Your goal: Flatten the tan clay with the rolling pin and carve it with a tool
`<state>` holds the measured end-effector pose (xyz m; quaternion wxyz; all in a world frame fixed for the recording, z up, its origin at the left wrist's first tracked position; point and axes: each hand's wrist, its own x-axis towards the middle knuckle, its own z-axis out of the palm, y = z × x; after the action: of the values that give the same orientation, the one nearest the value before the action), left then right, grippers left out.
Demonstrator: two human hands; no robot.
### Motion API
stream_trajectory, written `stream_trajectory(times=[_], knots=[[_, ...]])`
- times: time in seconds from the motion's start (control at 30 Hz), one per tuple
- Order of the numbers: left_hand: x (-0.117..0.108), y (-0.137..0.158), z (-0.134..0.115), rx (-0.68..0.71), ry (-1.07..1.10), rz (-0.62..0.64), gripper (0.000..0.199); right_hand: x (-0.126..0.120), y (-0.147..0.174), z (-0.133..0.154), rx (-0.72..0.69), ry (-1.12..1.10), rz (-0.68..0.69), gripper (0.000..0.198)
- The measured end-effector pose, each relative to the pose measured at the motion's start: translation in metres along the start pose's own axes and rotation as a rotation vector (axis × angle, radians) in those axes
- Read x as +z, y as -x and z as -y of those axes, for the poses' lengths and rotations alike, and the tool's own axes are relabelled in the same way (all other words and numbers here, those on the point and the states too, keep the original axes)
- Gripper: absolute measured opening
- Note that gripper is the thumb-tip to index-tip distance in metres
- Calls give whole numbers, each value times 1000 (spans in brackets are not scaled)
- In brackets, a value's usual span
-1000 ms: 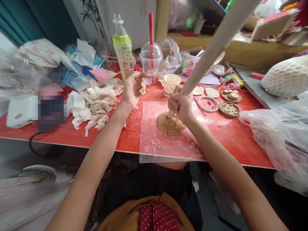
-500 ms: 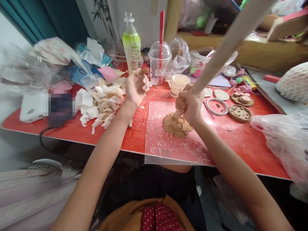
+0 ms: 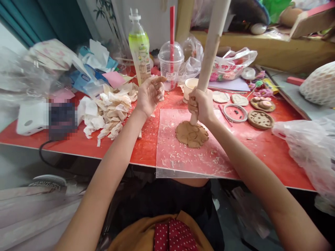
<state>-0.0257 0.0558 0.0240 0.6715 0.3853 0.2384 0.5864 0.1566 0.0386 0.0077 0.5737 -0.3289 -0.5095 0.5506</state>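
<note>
My right hand [image 3: 201, 106] is wrapped around a long pale wooden stick [image 3: 210, 52], held nearly upright. Its lower end touches the far part of a flattened lump of brown clay [image 3: 192, 135], whose surface bears several round dents. Under the clay lies a clear plastic sheet [image 3: 172, 157], scattered with small pale crumbs and reaching past the table's front edge. My left hand [image 3: 150, 96] hovers over the table left of the clay, palm inward, fingers loosely curled and apart, with nothing in it. Smudges of clay show on its index finger.
Crumpled tissues [image 3: 111, 111] lie left on the red table [image 3: 146, 146]. Behind my hands stand a green-labelled bottle [image 3: 140, 52], a plastic cup [image 3: 167, 64] and a paper cup [image 3: 188, 87]. At right are a white ring [image 3: 245, 118], a round clay piece [image 3: 260, 119] and a plastic bag [image 3: 300, 146].
The stick has swung from a rightward lean to nearly upright, its lower end now at the clay's far part. The clay looks flatter and smoother. My left hand has barely moved.
</note>
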Motion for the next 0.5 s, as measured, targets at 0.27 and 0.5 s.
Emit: stream_trajectory(times=[0.27,0.5], knots=[[-2,-3,-1,6,53,-31,37,-3,13,9,5,-37,186,31],[2,-3,2,-2,-32,8,38,-5,10,39,-256,-284,-48,28]])
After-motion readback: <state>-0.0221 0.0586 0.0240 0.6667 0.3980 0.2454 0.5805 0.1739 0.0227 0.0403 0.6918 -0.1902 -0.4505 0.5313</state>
